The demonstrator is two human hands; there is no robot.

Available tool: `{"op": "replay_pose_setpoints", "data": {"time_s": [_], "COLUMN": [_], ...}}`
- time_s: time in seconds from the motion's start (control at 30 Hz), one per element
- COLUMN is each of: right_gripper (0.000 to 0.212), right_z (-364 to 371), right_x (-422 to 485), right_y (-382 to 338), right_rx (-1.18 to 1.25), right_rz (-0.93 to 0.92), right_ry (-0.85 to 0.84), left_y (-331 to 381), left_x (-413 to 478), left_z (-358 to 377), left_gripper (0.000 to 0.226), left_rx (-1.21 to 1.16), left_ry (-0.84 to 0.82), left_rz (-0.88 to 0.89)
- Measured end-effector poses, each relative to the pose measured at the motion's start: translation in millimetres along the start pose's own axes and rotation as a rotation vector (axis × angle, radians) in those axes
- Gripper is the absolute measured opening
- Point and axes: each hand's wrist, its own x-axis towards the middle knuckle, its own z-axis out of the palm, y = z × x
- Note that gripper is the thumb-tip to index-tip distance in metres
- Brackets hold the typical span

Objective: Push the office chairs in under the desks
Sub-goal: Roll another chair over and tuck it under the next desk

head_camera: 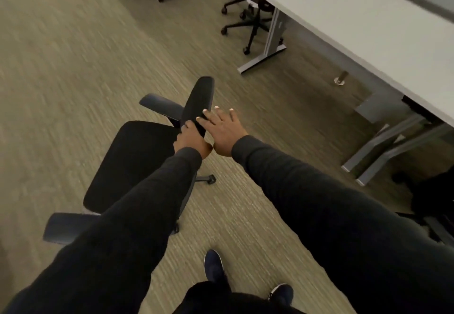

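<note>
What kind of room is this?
Probably an office. There is a long pale grey desk on metal legs, a black swivel chair on wheels held by both hands, another black wheeled chair tucked under the desk, and striped beige carpet.

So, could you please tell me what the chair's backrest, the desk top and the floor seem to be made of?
Backrest: probably black fabric or mesh, matte, no shine. Desk top: likely pale grey laminate, smooth and even, on grey metal-looking legs. Floor: apparently low-pile carpet, olive-tan with fine streaks.
</note>
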Motion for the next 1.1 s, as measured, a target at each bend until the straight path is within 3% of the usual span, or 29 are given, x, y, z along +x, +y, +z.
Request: {"op": "replay_pose_setpoints", "data": {"time_s": [0.13,0.43,0.53,0.77,1.1], "right_gripper": [0.067,0.066,0.069,0.079,0.084], "right_z": [-6.6,-11.2,-11.4,-13.7,-14.0], "right_x": [21.4,7.4,-0.7,-5.1,-23.8], "right_y": [-6.5,8.1,16.4,28.1,71.0], "right_rx": [-0.182,-0.290,-0.289,-0.293,-0.197], "right_rz": [-0.048,-0.064,-0.111,-0.140,0.021], "right_ry": [-0.048,-0.042,-0.026,-0.045,-0.093], "left_y": [3.8,14.2,10.4,11.9,48.5], "left_x": [8.3,-15.0,-21.5,-25.2,-18.8], "left_z": [3.1,32.5,36.3,39.4,57.3], "left_gripper": [0.088,0.084,0.070,0.066,0.067], "left_rx": [0.019,0.041,0.028,0.072,0.095], "left_ry": [-0.010,-0.049,-0.062,-0.116,-0.158], "left_rz": [0.032,0.099,0.144,0.244,0.400]}}
